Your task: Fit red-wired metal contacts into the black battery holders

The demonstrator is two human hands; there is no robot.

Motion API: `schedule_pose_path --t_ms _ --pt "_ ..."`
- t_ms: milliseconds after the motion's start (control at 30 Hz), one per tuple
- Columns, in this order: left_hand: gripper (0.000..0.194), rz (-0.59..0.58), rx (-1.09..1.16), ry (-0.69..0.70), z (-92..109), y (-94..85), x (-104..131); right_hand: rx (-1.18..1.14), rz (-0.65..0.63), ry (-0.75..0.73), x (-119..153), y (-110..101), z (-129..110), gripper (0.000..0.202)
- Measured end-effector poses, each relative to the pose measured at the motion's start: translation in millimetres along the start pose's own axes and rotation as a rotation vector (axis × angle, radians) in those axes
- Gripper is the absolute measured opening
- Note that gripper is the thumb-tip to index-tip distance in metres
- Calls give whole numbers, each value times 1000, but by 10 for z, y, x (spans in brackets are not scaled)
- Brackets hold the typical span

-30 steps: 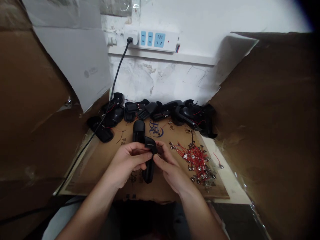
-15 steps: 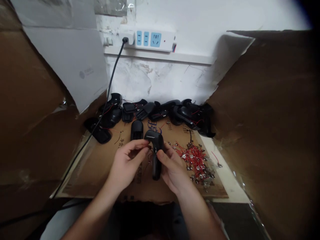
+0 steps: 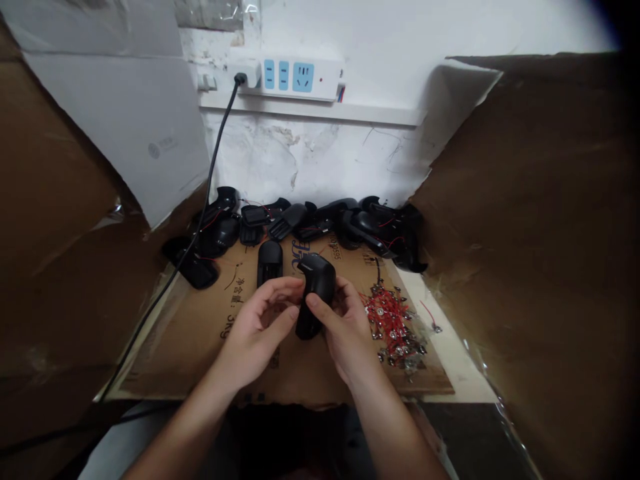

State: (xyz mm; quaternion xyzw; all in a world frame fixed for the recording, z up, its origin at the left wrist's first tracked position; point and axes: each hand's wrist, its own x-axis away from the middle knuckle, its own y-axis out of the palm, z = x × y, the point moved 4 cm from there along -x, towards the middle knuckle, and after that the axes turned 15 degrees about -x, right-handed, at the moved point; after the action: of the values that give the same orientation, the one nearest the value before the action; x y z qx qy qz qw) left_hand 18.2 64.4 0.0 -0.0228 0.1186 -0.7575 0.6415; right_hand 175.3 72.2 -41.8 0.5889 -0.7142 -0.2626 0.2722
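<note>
The case [image 3: 323, 277] is in the right hand [image 3: 347, 327], in the middle, over the sheet [image 3: 175, 353]. The left hand [image 3: 267, 327] is just to the left of the case; I can't tell if its fingers touch it. Behind the left hand, a smaller part [image 3: 271, 253] lies on the sheet. Farther back, a row of more cases [image 3: 291, 222] goes along the foot of the wall [image 3: 380, 60]. A pile of wires [image 3: 393, 320] lies on the sheet, right of the right hand. One loose wire [image 3: 437, 328] lies right of the pile, on the table [image 3: 475, 377]. The sheet is on the table too. Cardboard stands on both sides, one left side [image 3: 55, 280] and one right side [image 3: 540, 233]. High on the wall is the power strip [image 3: 327, 79]. A cord [image 3: 214, 160] hangs from it, down past the left end of the row.
</note>
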Motion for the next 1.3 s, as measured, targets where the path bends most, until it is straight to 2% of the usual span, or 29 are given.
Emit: schedule_pose_path --t_ms 67,133,167,233,300,333,400,433,500,567,600,700,767,800,867,933,1033,1100,1200,1300 --pt "36 -37 20 28 21 -12 21 -38 -29 47 4 0 -35 49" --pt "29 -12 82 33 37 -86 14 -131 -49 168 17 -9 -50 38" --pt "23 53 135 39 43 -158 -3 -184 -63 243 31 -9 -55 37" --pt "10 281 245 72 43 -356 -44 -257 -154 402 84 25 -66 44" --pt "9 523 287 104 17 -548 -74 -257 -358 598 197 109 -64 54" --pt "10 605 271 102 -6 -615 -87 -222 -486 718 284 156 -49 57" --pt "9 648 167 52 -66 -671 -119 -36 -745 894 483 216 -1 56" --pt "9 622 89 22 -95 -667 -135 122 -854 901 568 225 28 50" --pt "14 532 -98 -18 -143 -622 -159 485 -1005 734 680 236 71 38" --pt "19 466 -320 -12 -166 -568 -166 717 -1058 491 743 266 47 42" --pt "20 448 -448 10 -170 -543 -168 740 -1065 420 767 284 6 46" --pt "24 416 -846 143 -189 -449 -172 569 -976 451 724 271 -194 45" --pt "34 390 -1020 201 -257 -369 -179 505 -764 388 513 167 -359 38" --pt "40 373 -1071 203 -308 -330 -187 547 -615 255 353 78 -446 34" --pt "49 330 -1130 178 -416 -259 -208 746 -279 -131 24 -143 -609 23" --pt "39 293 -1152 180 -487 -204 -231 935 -97 -377 -242 -318 -631 15" --pt "17 288 -1131 217 -494 -179 -253 1029 -39 -445 -541 -447 -507 12" --pt "12 300 -1082 230 -445 -185 -246 1055 -42 -445 -631 -424 -452 10" --pt "7 314 -970 230 -327 -179 -189 970 -55 -507 -597 -281 -482 10" --pt "6 311 -869 154 -243 -157 -108 688 -39 -666 -438 -155 -585 13"
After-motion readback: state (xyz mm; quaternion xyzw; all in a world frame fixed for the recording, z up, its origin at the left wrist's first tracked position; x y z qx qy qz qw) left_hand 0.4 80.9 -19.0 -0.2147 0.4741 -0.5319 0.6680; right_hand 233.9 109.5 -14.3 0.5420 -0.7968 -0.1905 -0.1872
